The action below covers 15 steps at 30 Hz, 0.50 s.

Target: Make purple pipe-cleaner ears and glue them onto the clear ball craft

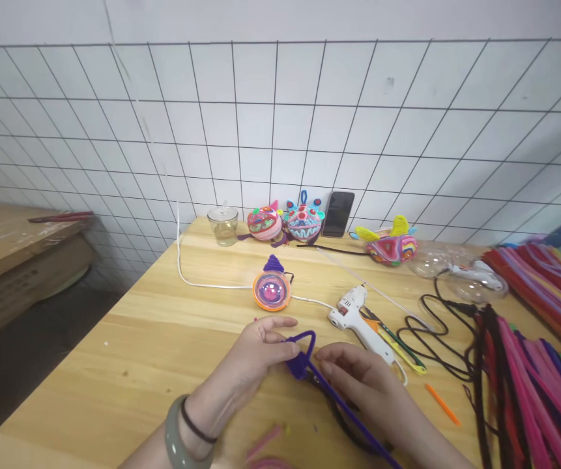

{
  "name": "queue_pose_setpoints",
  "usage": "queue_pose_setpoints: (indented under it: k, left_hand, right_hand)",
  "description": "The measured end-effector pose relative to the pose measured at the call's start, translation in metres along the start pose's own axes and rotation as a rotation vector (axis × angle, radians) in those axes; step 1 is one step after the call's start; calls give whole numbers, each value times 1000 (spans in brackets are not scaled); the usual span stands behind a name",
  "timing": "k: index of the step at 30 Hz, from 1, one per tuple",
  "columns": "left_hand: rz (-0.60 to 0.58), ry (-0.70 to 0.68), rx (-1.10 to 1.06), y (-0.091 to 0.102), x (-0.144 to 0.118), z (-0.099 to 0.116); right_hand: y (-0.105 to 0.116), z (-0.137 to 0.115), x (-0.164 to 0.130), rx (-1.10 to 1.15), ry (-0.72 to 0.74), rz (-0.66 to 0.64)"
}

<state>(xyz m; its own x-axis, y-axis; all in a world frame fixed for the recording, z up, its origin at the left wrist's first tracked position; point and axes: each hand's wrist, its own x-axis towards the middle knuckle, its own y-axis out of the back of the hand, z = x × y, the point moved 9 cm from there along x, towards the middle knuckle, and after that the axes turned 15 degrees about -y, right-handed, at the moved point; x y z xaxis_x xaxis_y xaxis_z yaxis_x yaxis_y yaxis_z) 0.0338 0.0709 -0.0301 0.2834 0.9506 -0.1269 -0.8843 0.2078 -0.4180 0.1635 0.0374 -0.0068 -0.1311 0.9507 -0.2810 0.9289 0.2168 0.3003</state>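
Observation:
My left hand point(265, 352) pinches a small coiled piece of purple pipe cleaner point(298, 366) between thumb and fingers. A loop of it rises above the coil, and a long loose strand runs down to the right. My right hand point(365, 378) is curled beside the coil, its fingertips close together at the strand; the exact contact is partly hidden. Under the strand and my right hand lies a dark tool, perhaps scissors point(341, 417), mostly covered. Beyond my hands is a round ornament point(271, 290) with an orange rim and a purple coiled cone on top.
A white glue gun point(363, 326) lies right of centre, beside cutters and black cable point(427, 326). Pipe cleaners point(529, 391) are heaped at right. Along the wall stand a glass cup point(224, 226), decorated balls point(303, 223), a phone point(339, 213) and clear plastic shells point(475, 286).

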Motion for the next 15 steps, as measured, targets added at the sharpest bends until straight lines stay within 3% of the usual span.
queue_pose_setpoints:
  k: [3,7,10,15]
  left_hand:
    - [-11,42,-19,-1,-1,-3]
    - [1,53,33,-2,-1,-3]
    - [1,50,51,-2,-1,-3]
    - [-25,45,79,-4,-2,-2]
  right_hand:
    - [5,-20,-10,-296,281,153]
    - [-8,-38,-28,-561,616,200]
    - [-13,-42,-33,-675,689,192]
    - [-16,-39,-34,-753,681,141]
